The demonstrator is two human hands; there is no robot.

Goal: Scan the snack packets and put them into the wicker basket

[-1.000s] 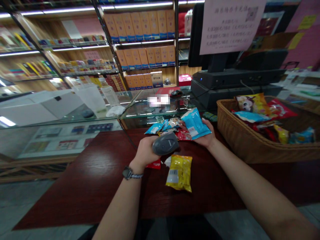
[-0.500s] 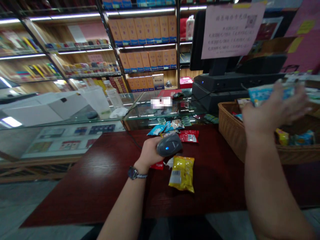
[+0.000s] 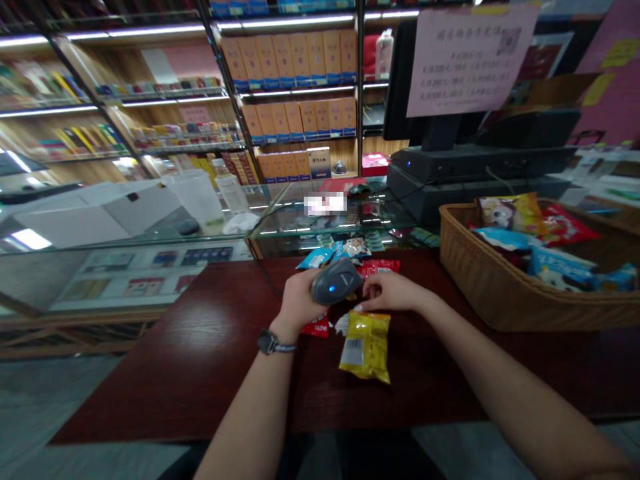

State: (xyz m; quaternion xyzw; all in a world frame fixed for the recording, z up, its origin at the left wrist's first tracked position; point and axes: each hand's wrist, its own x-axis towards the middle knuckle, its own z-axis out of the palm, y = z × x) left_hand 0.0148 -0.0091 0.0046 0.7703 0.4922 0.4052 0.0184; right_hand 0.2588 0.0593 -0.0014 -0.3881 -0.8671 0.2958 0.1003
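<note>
My left hand (image 3: 299,299) is closed around a grey barcode scanner (image 3: 336,282) with a blue light, held above the dark red wooden table (image 3: 190,360). My right hand (image 3: 387,293) reaches in beside it, fingers curled down at the top edge of a yellow snack packet (image 3: 365,345) lying flat on the table. Whether the fingers grip the packet I cannot make out. Behind the hands lie a red packet (image 3: 383,267) and blue packets (image 3: 320,257). A small red packet (image 3: 316,327) shows under my left wrist.
A wicker basket (image 3: 490,280) with several snack packets, a blue one (image 3: 560,270) on top, stands at the right. Behind it is a black till (image 3: 475,167) with a paper notice. A glass counter (image 3: 200,233) and product shelves fill the left and back.
My right hand carried the blue packet to the basket, let it go there, and came back empty to the yellow packet. The left hand kept the scanner almost still.
</note>
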